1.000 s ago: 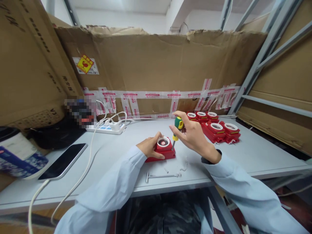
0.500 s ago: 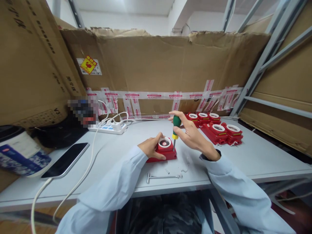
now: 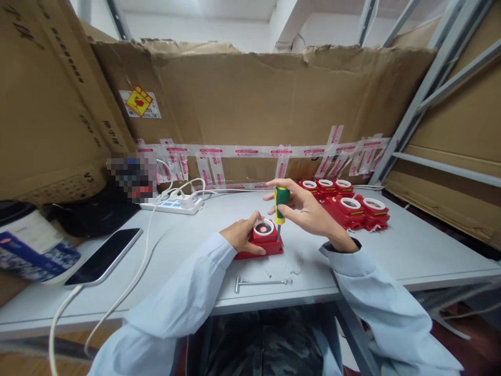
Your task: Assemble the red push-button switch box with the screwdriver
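Observation:
A red box-shaped device (image 3: 270,247) with a white ring around a dark round centre lies on the table before me. My left hand (image 3: 243,236) grips its left side, thumb along the front and fingers at the back. In my right hand (image 3: 303,206) is a screwdriver (image 3: 282,196) with a green and yellow handle, held upright. Its tip meets the device's right end; the screw under it is too small to make out. Just in front lie a small screw (image 3: 268,273), a metal T-handle wrench (image 3: 262,283) and a short thin wire (image 3: 299,265).
Several similar red devices (image 3: 352,211) stand at the back right. A white power strip (image 3: 172,204) with plugs sits at the back left. A phone (image 3: 104,257) on a white cable and a blue-white tub (image 3: 35,245) are at left. Cardboard (image 3: 250,99) walls the rear.
The fingers of my right hand have shifted around the screwdriver's handle, and the handle has turned a little. The device stays in place under my left hand.

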Demonstrator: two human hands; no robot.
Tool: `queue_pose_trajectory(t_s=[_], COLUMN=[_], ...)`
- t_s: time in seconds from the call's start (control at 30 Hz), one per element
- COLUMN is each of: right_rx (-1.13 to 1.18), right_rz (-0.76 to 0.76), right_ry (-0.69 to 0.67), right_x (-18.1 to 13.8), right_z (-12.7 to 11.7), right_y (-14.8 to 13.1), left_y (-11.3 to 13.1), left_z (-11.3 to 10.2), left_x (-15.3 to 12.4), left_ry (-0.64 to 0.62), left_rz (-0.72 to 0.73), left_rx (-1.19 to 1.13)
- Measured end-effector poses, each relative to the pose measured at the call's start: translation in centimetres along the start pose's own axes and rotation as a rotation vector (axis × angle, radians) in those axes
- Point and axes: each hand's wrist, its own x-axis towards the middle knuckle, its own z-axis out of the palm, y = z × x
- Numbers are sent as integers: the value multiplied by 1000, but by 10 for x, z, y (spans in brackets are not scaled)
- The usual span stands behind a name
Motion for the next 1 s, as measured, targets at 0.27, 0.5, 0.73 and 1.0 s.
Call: queue_pose_trajectory(t_s=[0.27,0.5,0.73,1.0], right_rx=[-341,-217,-194,-221], right_rz=[-12,5,-3,20], right_ry=[221,103,106,238], right_x=[1,2,0,1], right_z=[5,-1,-1,1], right_y=[1,6,8,3], left_y=[-1,4,1,1], left_z=[0,-2,-1,-1], left_x=[-1,-2,-1,-1], left_ry=[6,-5,-6,-3], left_rz=[7,2,4,-1], left_rx=[-11,2,5,-5])
